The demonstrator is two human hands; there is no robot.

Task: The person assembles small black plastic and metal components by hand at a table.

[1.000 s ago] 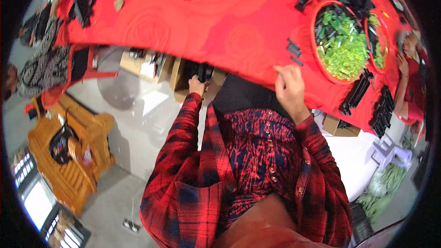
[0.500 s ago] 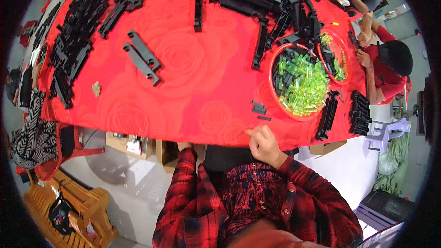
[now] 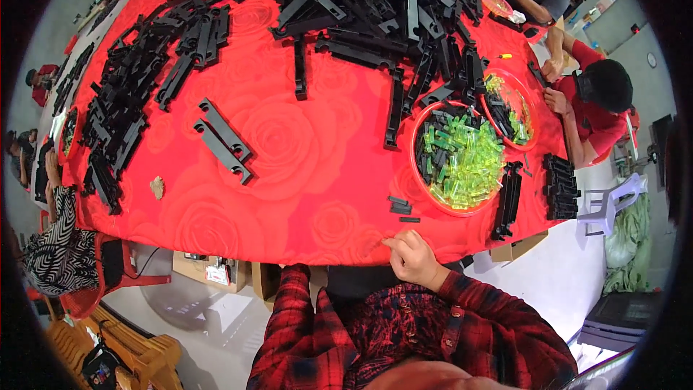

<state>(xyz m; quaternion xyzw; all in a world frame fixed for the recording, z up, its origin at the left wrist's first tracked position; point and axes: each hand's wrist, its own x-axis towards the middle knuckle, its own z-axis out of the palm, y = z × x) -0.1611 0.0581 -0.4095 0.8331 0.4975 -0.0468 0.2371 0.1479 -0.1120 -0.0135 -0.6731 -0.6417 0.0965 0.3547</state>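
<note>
My right hand rests on the near edge of the table with the red rose-patterned cloth, fingers loosely curled, holding nothing that I can see. A few small black pieces lie just beyond it. My left hand is hidden under the table edge; only its red plaid sleeve shows. A red bowl of translucent green and black parts stands to the right of my right hand.
Heaps of long black plastic strips cover the far side and the left. Two strips lie apart mid-table. Black stacks sit at the right edge. Other people work at the right and left.
The view has tilted up from my lap and the floor to take in the whole table. My right hand has stayed at the table's near edge; my left hand has gone out of sight.
</note>
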